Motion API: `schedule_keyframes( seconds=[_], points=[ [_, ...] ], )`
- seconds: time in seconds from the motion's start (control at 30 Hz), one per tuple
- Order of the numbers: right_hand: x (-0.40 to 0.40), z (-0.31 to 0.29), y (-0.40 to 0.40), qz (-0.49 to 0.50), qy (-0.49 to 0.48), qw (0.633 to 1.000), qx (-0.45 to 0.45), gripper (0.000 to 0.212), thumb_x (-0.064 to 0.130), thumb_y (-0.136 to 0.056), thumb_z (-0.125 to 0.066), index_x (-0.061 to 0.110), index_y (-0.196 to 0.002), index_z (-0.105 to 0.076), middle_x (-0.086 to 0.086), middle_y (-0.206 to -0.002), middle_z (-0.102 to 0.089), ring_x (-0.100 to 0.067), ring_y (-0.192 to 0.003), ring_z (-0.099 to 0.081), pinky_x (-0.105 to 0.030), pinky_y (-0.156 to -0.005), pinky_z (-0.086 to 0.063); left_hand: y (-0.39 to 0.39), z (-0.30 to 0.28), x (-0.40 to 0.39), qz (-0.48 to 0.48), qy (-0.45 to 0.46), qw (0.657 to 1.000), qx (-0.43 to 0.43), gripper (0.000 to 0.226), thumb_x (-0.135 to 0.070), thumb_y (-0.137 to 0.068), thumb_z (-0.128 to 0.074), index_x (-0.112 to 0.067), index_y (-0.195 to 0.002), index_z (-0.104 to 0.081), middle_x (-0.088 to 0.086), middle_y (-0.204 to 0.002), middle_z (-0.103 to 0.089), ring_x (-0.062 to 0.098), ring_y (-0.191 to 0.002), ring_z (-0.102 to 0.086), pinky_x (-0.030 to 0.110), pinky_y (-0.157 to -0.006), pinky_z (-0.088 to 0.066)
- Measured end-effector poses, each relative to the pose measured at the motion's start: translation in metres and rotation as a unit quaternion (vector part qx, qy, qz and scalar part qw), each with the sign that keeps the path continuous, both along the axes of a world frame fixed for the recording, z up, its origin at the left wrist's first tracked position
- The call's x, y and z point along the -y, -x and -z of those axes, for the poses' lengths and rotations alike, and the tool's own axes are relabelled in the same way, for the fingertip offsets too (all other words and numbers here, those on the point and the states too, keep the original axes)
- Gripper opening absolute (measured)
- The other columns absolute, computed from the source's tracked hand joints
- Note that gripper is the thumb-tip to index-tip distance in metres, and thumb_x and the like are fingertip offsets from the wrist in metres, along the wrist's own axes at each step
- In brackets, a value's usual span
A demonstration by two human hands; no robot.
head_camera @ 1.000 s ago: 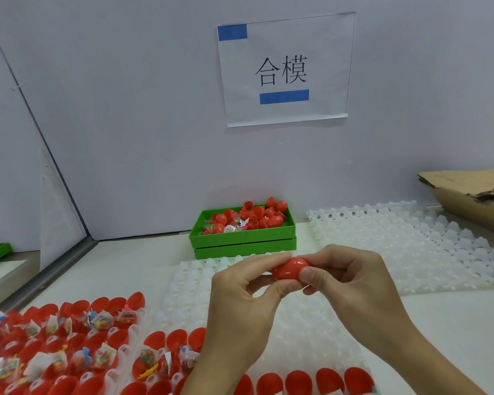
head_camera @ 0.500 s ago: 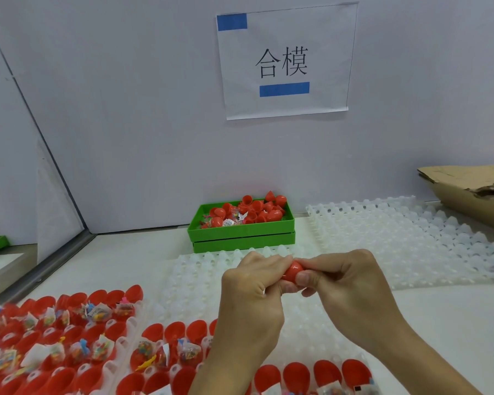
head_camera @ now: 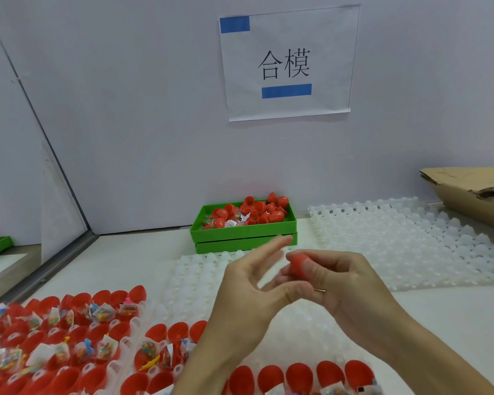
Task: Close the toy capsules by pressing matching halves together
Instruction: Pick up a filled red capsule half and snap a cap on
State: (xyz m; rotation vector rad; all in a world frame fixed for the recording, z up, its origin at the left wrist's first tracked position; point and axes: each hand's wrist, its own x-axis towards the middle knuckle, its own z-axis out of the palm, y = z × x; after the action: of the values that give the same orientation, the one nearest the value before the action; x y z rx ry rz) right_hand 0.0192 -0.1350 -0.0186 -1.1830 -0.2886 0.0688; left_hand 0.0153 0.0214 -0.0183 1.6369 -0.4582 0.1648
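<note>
Capsule closing station: one capsule in hand, many halves still open.

Nearest, white cell trays hold rows of open red capsule halves, many loaded with small bagged toys; none of these are capped, so most of the work appears to remain. Above them, the right hand grasps a red capsule between thumb and curled fingers; whether its seam is fully seated cannot be told. The left hand sits just beside it, fingers released and spread, holding nothing. Beyond lie bare translucent trays. Farthest, against the wall, a green bin holds loose red capsule pieces.
</note>
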Motion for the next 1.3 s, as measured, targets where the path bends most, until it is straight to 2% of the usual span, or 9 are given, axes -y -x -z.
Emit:
schedule_keyframes(
  seconds=[0.1,0.33,0.47,0.67,0.8,0.93,1.1,1.2,1.3],
  points=[
    [-0.006,0.002,0.001,-0.032,-0.004,0.998,0.045,0.025,0.012,-0.079,-0.062,0.000,-0.097,-0.076,-0.024,-0.100,-0.073,-0.034,-0.098,-0.072,-0.032,-0.079,-0.059,0.000,0.000,0.004,-0.021,0.038,0.999,-0.004,0.040,-0.016,-0.067,-0.081,-0.028,-0.105,-0.077,-0.007,-0.110,-0.075,0.009,-0.111,-0.067,0.036,-0.100,-0.052],
    [-0.009,0.005,0.001,-0.008,-0.020,0.997,0.077,0.032,0.017,-0.072,-0.068,-0.001,-0.097,-0.076,-0.026,-0.097,-0.072,-0.039,-0.094,-0.071,-0.038,-0.078,-0.059,0.003,0.003,0.008,-0.058,0.024,0.997,0.049,0.046,0.003,-0.071,-0.080,-0.038,-0.093,-0.078,-0.015,-0.104,-0.075,0.002,-0.108,-0.066,0.013,-0.085,-0.053],
    [-0.004,-0.001,0.000,-0.037,-0.041,0.998,0.034,0.025,0.012,-0.078,-0.066,-0.006,-0.095,-0.074,-0.026,-0.094,-0.069,-0.038,-0.089,-0.071,-0.034,-0.076,-0.058,0.006,0.000,0.010,-0.040,0.029,0.997,0.064,0.039,-0.021,-0.066,-0.081,-0.035,-0.102,-0.076,-0.015,-0.111,-0.073,0.002,-0.113,-0.063,0.017,-0.085,-0.054],
    [0.003,-0.004,0.003,-0.157,-0.127,0.975,-0.090,0.049,0.037,-0.083,-0.063,-0.008,-0.100,-0.072,-0.033,-0.102,-0.067,-0.039,-0.094,-0.070,-0.039,-0.081,-0.058,0.005,0.002,0.008,-0.061,-0.060,0.989,0.121,0.039,-0.004,-0.081,-0.078,-0.029,-0.111,-0.072,-0.014,-0.110,-0.068,0.007,-0.112,-0.062,0.021,-0.087,-0.055],
    [0.001,0.000,-0.003,-0.093,-0.030,0.988,-0.116,0.057,0.049,-0.090,-0.053,-0.002,-0.107,-0.072,-0.029,-0.104,-0.070,-0.034,-0.091,-0.071,-0.037,-0.078,-0.059,0.003,0.004,0.010,-0.133,-0.087,0.978,0.134,0.031,-0.014,-0.079,-0.081,-0.034,-0.096,-0.064,-0.022,-0.096,-0.067,0.000,-0.102,-0.064,0.009,-0.080,-0.051],
    [-0.001,0.000,-0.001,0.122,0.172,0.977,0.032,0.040,0.042,-0.077,-0.067,0.016,-0.108,-0.068,-0.007,-0.089,-0.076,-0.018,-0.081,-0.074,-0.028,-0.069,-0.060,-0.003,0.010,0.007,-0.200,-0.162,0.952,0.164,0.035,-0.021,-0.078,-0.083,-0.042,-0.089,-0.056,-0.019,-0.081,-0.066,-0.001,-0.086,-0.065,0.010,-0.071,-0.053],
    [-0.012,0.008,0.003,0.152,0.281,0.939,0.125,0.036,0.011,-0.080,-0.079,0.038,-0.102,-0.070,0.012,-0.091,-0.076,-0.006,-0.085,-0.072,-0.025,-0.079,-0.058,-0.004,0.016,0.007,-0.179,-0.250,0.935,0.178,0.033,-0.029,-0.079,-0.081,-0.040,-0.094,-0.055,-0.021,-0.083,-0.060,0.001,-0.082,-0.059,0.016,-0.068,-0.052],
    [-0.004,0.006,-0.001,0.146,0.277,0.941,0.129,0.043,0.000,-0.084,-0.071,0.037,-0.106,-0.069,0.011,-0.092,-0.076,-0.007,-0.089,-0.072,-0.029,-0.086,-0.058,-0.006,0.011,0.002,-0.150,-0.217,0.953,0.151,0.048,-0.030,-0.072,-0.086,-0.051,-0.102,-0.056,-0.026,-0.097,-0.060,0.000,-0.094,-0.057,0.014,-0.072,-0.051],
    [0.006,0.002,-0.001,0.046,0.269,0.949,0.160,0.048,-0.007,-0.087,-0.064,0.038,-0.101,-0.074,-0.001,-0.096,-0.076,-0.015,-0.094,-0.072,-0.026,-0.088,-0.056,-0.007,0.009,-0.003,-0.093,-0.148,0.979,0.104,0.059,-0.010,-0.072,-0.084,-0.050,-0.114,-0.067,-0.026,-0.124,-0.062,-0.005,-0.116,-0.056,0.015,-0.083,-0.054]
  ],
)
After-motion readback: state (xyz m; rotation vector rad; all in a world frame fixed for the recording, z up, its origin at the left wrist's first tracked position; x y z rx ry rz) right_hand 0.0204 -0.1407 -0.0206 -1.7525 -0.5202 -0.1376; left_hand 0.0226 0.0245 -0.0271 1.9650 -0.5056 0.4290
